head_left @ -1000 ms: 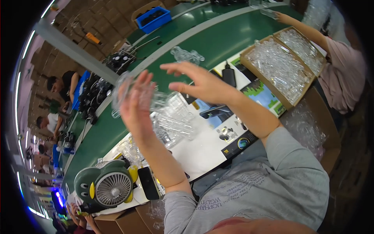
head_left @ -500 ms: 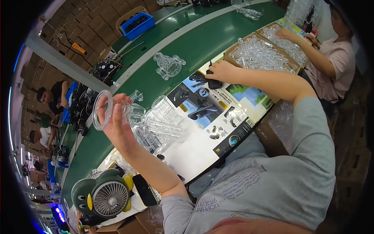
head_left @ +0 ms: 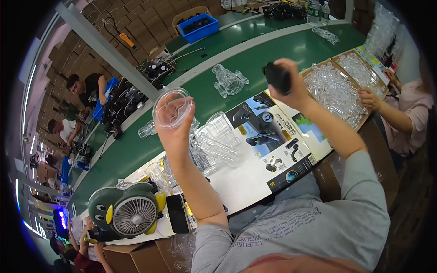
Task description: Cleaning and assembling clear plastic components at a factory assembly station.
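My left hand (head_left: 176,134) is raised over the work table, its fingers wrapped round a clear plastic part with a round rim (head_left: 165,111). The rim faces up and the lower portion is partly hidden by the hand. Off to the right, my right hand (head_left: 297,88) grips a dark, blocky object (head_left: 278,78) above the printed cardboard (head_left: 255,125); its kind is not clear. Between my arms, a pile of clear plastic tubes (head_left: 214,150) lies on the cardboard's white left part. Another clear part with side arms (head_left: 228,82) rests on the green surface beyond.
Boxes of clear plastic pieces (head_left: 334,93) stand at the right, beside a co-worker's hand (head_left: 371,99). A penguin-shaped fan (head_left: 127,211) and a black phone (head_left: 176,214) sit at the lower left. A blue bin (head_left: 198,28) stands at the back, near a grey post (head_left: 107,52).
My right hand has lifted the dark object off the cardboard. The clear part in my left hand has tilted, its rim now facing up. The view has shifted, and the co-worker's hand has drawn nearer.
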Demonstrator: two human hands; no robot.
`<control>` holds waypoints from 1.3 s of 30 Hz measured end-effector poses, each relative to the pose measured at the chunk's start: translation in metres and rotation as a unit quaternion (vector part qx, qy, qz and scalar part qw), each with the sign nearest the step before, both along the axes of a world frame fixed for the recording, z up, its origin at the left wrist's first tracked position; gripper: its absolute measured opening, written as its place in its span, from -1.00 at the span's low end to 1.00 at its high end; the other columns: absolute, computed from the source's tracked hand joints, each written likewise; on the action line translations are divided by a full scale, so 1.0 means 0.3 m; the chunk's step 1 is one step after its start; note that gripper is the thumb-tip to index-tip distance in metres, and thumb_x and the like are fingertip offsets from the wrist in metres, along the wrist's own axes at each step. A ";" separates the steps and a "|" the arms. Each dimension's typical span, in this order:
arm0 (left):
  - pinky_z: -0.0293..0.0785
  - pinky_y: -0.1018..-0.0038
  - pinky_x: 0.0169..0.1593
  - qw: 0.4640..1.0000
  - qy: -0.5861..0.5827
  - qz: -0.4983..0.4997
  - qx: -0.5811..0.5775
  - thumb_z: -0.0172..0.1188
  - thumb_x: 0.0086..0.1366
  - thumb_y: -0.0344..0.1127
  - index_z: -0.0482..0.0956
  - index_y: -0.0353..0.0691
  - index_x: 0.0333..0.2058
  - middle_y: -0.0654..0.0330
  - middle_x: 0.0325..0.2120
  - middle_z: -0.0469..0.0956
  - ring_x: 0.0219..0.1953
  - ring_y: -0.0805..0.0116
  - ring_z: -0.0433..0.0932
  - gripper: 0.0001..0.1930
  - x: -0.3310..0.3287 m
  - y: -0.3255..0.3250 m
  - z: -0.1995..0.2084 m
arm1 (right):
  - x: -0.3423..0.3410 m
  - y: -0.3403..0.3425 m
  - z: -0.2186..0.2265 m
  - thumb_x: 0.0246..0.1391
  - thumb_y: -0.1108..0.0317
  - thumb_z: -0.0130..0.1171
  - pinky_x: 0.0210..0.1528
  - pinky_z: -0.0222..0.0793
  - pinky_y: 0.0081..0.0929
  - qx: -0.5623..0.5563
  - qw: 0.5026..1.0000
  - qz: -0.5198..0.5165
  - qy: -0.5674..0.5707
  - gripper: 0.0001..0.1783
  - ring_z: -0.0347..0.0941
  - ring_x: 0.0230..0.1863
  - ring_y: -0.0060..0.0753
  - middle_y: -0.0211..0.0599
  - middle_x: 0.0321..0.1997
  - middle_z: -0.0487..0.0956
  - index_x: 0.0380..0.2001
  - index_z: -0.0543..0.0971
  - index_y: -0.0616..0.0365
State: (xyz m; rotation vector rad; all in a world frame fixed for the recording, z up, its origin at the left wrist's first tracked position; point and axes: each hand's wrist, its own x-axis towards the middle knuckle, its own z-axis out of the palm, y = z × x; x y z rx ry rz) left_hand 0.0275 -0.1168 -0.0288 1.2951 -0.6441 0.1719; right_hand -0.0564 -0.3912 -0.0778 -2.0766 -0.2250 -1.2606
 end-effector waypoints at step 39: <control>0.37 0.53 -0.11 0.955 -0.199 0.156 0.154 0.35 -0.16 -0.50 0.50 -0.31 -0.19 0.18 -0.32 0.53 -0.26 0.42 0.49 -0.55 -0.061 -0.003 0.031 | -0.064 0.354 0.235 -0.20 0.42 0.10 -0.20 0.42 -0.57 0.446 0.832 0.330 0.005 -0.59 0.43 -0.26 -0.50 -0.13 -0.13 0.43 -0.18 0.37 0.30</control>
